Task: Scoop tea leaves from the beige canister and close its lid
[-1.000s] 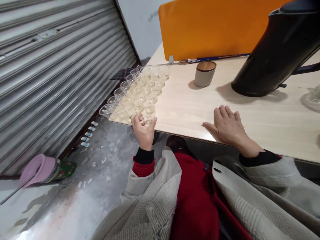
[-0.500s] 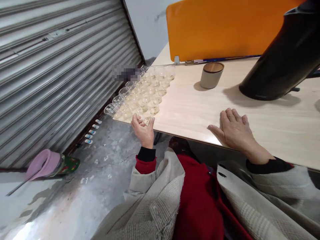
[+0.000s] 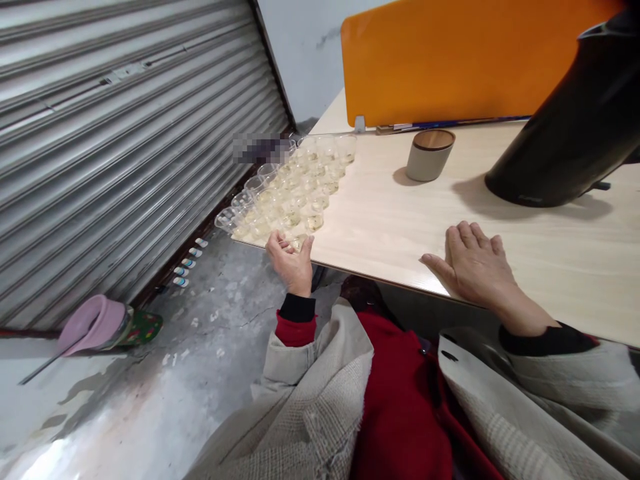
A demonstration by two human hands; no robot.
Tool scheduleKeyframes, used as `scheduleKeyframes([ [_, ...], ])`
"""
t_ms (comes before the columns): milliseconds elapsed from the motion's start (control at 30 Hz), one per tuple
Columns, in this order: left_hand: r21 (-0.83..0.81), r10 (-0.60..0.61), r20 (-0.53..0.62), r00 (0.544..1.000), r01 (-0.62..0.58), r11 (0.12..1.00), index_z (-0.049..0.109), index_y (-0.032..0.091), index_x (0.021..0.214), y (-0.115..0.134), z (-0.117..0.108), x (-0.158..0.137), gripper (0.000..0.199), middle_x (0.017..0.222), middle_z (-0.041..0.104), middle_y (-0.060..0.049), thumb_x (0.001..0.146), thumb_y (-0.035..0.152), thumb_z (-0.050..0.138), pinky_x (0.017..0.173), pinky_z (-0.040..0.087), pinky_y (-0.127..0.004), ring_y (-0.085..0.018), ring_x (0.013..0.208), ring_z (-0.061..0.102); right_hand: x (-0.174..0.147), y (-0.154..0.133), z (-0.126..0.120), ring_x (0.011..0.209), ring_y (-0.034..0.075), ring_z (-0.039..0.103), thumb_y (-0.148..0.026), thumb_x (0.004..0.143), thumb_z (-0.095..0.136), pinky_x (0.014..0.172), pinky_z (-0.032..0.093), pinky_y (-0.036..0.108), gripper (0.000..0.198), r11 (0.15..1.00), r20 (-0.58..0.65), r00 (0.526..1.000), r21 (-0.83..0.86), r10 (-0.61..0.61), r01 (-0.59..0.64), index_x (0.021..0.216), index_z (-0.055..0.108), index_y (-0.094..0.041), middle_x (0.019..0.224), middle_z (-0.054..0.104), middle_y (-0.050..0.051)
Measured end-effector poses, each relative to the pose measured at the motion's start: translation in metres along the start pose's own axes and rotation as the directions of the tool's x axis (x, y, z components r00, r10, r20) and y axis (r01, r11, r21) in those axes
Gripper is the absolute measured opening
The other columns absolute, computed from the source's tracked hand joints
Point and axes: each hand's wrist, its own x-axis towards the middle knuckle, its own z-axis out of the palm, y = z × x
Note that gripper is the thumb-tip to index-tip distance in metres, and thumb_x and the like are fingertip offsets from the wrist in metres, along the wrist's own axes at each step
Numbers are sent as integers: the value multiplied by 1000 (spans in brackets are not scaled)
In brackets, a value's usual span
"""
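Here, cup (image 3: 299,241) in left hand (image 3: 291,263)

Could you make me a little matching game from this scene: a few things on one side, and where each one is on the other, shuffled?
Things:
1. left hand
2. right hand
3. lidded grey cup
4. black jug

Places:
A. far right of the table, partly out of the picture
B. flat on the table near its front edge
C. at the table's corner, around a small clear cup
D. in front of the orange divider

Pairs: 1-C, 2-B, 3-D, 4-A
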Motion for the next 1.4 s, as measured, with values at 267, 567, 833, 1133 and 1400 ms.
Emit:
scheduleKeyframes([
  [267, -31, -19, -4, 1000, 19, 999, 50, 21, 141, -3, -5, -7, 81, 130, 58, -11, 74, 31, 95, 97, 58, -36, -21, 109, 63, 0, 0, 0, 157, 46, 34, -66, 104, 27, 121, 31, 63, 72, 1000, -5, 1000, 21, 9, -9, 145, 51, -12, 163, 44, 31],
  [567, 5, 5, -18, 1000, -5, 1000, 55, 22, 125, -2, -8, -8, 58, 119, 60, -7, 79, 27, 90, 99, 58, -38, -21, 109, 64, -1, 1, 4, 159, 46, 31, -70, 104, 26, 124, 29, 65, 81, 999, 29, 999, 25, 28, -29, 145, 50, -6, 167, 40, 33],
  [833, 9, 3, -44, 999, -3, 1000, 56, 22, 123, -4, -10, -6, 57, 116, 61, -6, 78, 27, 91, 97, 58, -37, -20, 105, 65, 0, 5, 8, 160, 46, 31, -71, 104, 24, 123, 28, 66, 80, 1000, 12, 1000, 28, 12, -12, 145, 50, -7, 167, 40, 32],
  [1133, 9, 5, -38, 999, -4, 1000, 58, 21, 120, -10, -9, -5, 52, 113, 62, -5, 79, 26, 89, 95, 58, -36, -20, 102, 66, -1, -1, -1, 156, 46, 36, -64, 105, 28, 121, 33, 63, 74, 1000, 15, 1000, -12, 9, -9, 141, 52, -4, 163, 43, 34],
  [1400, 20, 23, -29, 999, -23, 1000, 61, 22, 120, -12, -10, -5, 49, 114, 64, -6, 82, 37, 89, 92, 59, -35, -20, 100, 67, 1, 0, 1, 158, 46, 34, -63, 105, 26, 120, 34, 64, 73, 1000, 4, 1000, -21, 6, -6, 143, 52, -5, 163, 45, 32],
])
